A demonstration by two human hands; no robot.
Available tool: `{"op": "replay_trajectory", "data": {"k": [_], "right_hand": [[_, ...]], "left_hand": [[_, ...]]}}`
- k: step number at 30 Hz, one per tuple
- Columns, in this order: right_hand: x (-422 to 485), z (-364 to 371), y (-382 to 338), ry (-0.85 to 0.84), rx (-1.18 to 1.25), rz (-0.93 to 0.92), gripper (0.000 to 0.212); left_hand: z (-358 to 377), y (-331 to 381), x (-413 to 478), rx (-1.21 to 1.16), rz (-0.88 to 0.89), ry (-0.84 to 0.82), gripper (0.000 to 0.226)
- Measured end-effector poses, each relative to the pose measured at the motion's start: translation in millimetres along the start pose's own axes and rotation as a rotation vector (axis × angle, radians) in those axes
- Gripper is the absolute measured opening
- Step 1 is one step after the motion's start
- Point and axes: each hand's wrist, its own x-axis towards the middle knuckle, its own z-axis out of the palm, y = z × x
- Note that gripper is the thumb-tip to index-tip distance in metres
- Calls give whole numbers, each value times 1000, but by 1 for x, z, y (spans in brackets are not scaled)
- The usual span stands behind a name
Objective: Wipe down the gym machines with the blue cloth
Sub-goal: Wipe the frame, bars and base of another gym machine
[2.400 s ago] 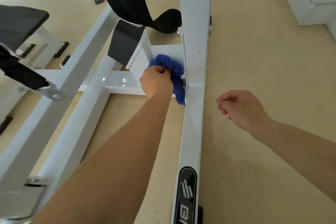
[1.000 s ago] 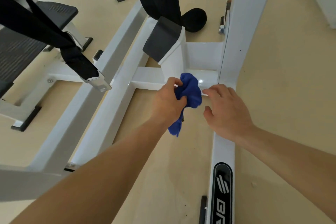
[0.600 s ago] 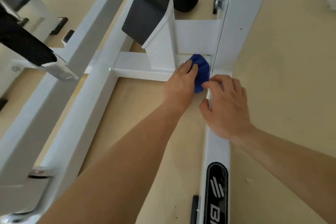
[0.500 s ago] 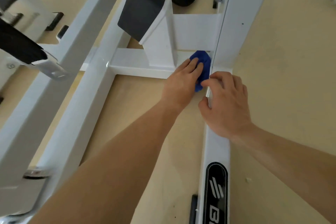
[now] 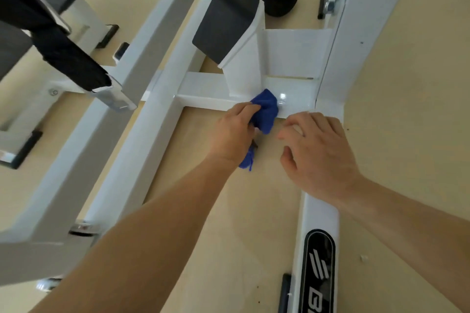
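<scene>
One crumpled blue cloth (image 5: 265, 109) — glossy white crossbar (image 5: 203, 94) beneath.

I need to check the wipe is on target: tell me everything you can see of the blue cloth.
The blue cloth is deep blue, soft and fuzzy-looking, bunched into a wad. The left hand grips it, fingers curled over it. The wad sits on the glossy white crossbar, at the foot of the upright post. A loose tail hangs out below the hand, above the beige floor.
</scene>
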Motion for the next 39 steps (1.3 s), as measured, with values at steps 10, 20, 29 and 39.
{"op": "replay_trajectory", "data": {"k": [10, 20, 29, 39], "right_hand": [[13, 19, -27, -270, -30, 37, 23], [16, 18, -32, -256, 6, 67, 27], [17, 21, -32, -250, 28, 50, 40], [6, 7, -10, -22, 155, 151, 6]], "left_hand": [[-65, -75, 18, -68, -786, 337, 39], [-31, -64, 45, -126, -1089, 291, 27], [12, -14, 35, -435, -996, 178, 21], [0, -11, 42, -335, -1053, 164, 20]]}}
